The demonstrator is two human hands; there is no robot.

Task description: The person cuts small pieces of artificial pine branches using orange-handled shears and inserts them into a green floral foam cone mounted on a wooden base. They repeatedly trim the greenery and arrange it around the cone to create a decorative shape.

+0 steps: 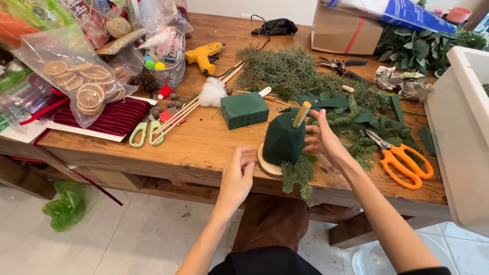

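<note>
Head view: cluttered wooden table, pale tiled floor.

A long brown wooden counter stands on a pale tiled floor in soft daylight, with a white wall behind it and a big white tub beside it.
</note>
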